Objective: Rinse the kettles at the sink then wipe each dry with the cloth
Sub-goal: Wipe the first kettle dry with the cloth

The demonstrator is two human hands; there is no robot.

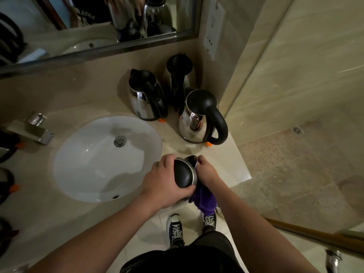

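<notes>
At the front edge of the table [232, 164], just right of the sink [94, 154], I'm seeing both hands working one kettle [186, 175]. Left hand [167, 184] is wrapping the kettle's black lid end, fingers [160, 164] curled over the top and thumb underneath, clamped on it. Right hand [207, 172] is pressing against the kettle's steel side by the spout, fingers curled around a purple cloth [202, 198] that is hanging down below the palm. Kettle is being held tilted, spout pointing away from me, just past the left fingertips. Beyond the fingers, three more kettles are standing on the table: one nearest with a big black handle [201, 117], one further left [145, 95], one in the back corner [178, 79], partly hidden. Well left of the fingers, the faucet [37, 127] is sitting beside the sink. More dark kettle shapes at the far left edge, too cut off to tell.
</notes>
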